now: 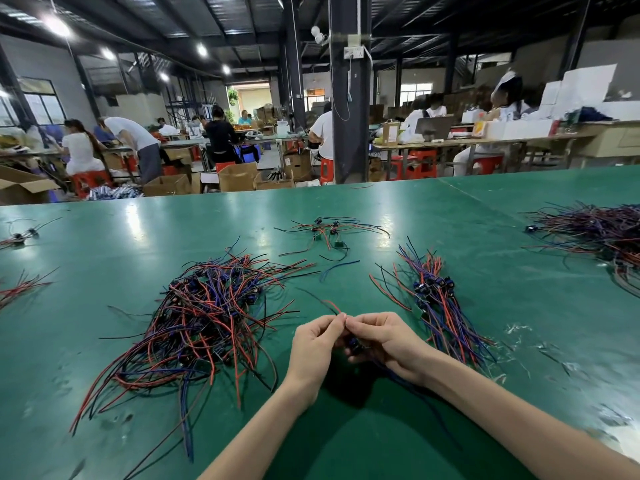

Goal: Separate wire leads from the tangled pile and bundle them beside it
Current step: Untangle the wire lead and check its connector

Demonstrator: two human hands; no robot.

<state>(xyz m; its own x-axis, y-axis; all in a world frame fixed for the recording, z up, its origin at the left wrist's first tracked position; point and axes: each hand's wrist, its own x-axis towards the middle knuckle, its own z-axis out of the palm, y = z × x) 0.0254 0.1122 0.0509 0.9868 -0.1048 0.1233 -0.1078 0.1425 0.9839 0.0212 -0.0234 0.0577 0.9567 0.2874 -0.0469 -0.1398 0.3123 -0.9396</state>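
Observation:
A tangled pile of red, blue and black wire leads lies on the green table, left of my hands. To the right lies a straighter bundle of sorted leads. My left hand and my right hand meet between the two, fingertips pinched together on one wire lead. Its red and black ends stick out away from me. A small dark part of the lead sits under my right palm, and a blue wire trails back along my right forearm.
A small cluster of leads lies farther back at centre. A big heap fills the right edge, and smaller bunches sit at the left edge. The green table ends at the far side, where people work at benches.

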